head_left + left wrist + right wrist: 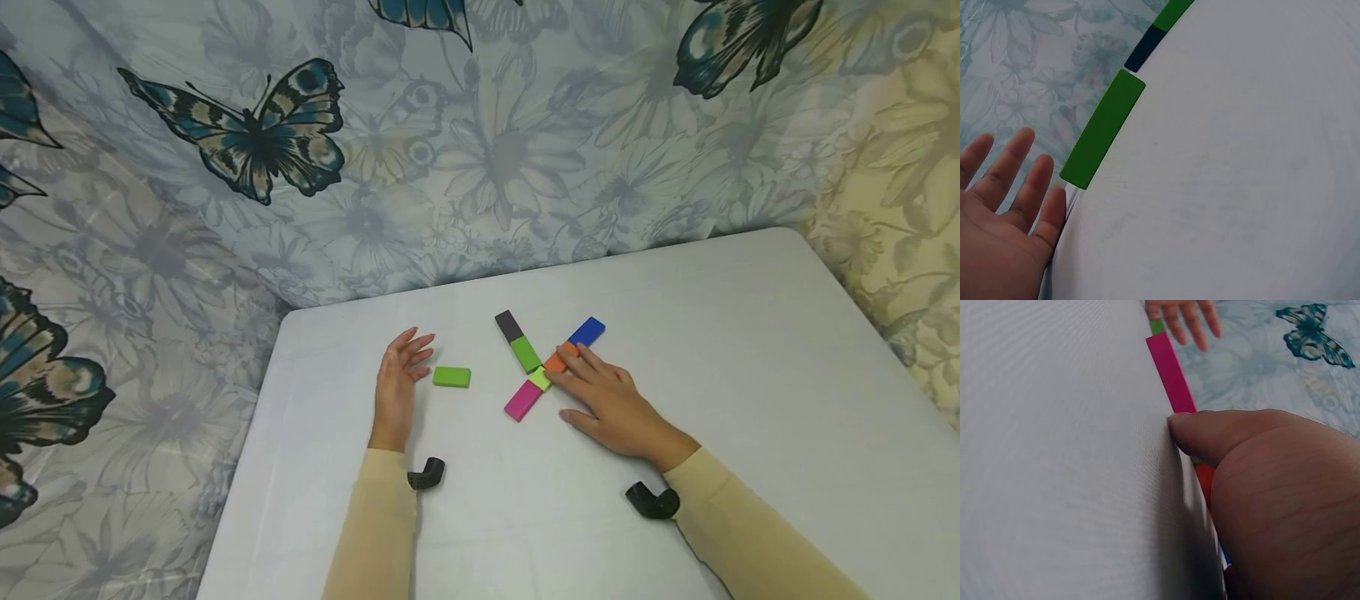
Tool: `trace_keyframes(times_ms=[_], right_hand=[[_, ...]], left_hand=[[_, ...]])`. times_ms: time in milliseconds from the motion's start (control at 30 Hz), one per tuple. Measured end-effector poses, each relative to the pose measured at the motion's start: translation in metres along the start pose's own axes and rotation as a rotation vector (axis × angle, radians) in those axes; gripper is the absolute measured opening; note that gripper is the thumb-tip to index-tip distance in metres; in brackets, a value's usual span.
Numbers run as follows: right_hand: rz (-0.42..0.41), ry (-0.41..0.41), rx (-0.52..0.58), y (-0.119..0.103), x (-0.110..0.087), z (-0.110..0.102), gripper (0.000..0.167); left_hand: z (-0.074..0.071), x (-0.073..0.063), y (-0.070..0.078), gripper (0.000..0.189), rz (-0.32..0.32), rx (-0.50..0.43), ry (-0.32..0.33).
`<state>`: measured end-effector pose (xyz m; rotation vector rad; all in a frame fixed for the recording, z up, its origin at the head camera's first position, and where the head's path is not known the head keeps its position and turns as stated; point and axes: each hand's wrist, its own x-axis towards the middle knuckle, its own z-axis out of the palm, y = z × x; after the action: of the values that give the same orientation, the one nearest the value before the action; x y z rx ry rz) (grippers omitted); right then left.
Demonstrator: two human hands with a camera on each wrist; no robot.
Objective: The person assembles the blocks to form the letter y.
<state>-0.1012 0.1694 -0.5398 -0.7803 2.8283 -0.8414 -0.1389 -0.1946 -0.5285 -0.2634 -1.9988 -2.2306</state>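
In the head view, flat rectangular blocks form a Y-like pattern on the white table. One slanting line runs from a magenta block (522, 401) through a lime block (539, 379) and an orange block (557, 362) to a blue block (587, 331). A green block (526, 354) and a dark block (508, 325) branch off to the upper left. My right hand (611, 404) lies with extended fingers over the orange and lime blocks, partly covering them. My left hand (397, 383), fingers loosely spread, is beside a separate green block (452, 377) and holds nothing.
The white-covered table (750, 350) meets butterfly-patterned fabric (510, 158) at its back and left edges. A black wrist device (427, 473) shows at the left sleeve, another black device (652, 501) at the right.
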Motion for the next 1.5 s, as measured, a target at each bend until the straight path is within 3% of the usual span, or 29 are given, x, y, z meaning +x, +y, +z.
trace_keyframes(times_ms=[200, 300, 500, 700, 967, 1500], right_hand=[[0.0, 0.002, -0.012, 0.0, 0.0, -0.003, 0.069], [-0.001, 0.0, -0.006, -0.001, 0.0, -0.005, 0.068], [-0.003, 0.006, 0.006, 0.0, -0.001, -0.004, 0.068], [-0.006, 0.006, 0.009, 0.0, 0.0, -0.003, 0.068], [-0.004, 0.004, 0.007, -0.001, 0.002, 0.0, 0.069], [-0.01, 0.008, 0.003, 0.001, 0.003, 0.002, 0.069]], left_hand=[[-0.002, 0.0, -0.01, 0.048, 0.029, 0.175, -0.046], [-0.001, -0.001, -0.01, 0.046, 0.014, 0.246, -0.057], [0.001, -0.001, -0.012, 0.048, -0.053, 0.3, -0.103], [-0.001, 0.0, -0.015, 0.053, -0.046, 0.411, -0.152], [-0.005, -0.001, -0.021, 0.054, -0.069, 0.48, -0.186], [0.001, -0.002, -0.019, 0.047, -0.124, 0.62, -0.134]])
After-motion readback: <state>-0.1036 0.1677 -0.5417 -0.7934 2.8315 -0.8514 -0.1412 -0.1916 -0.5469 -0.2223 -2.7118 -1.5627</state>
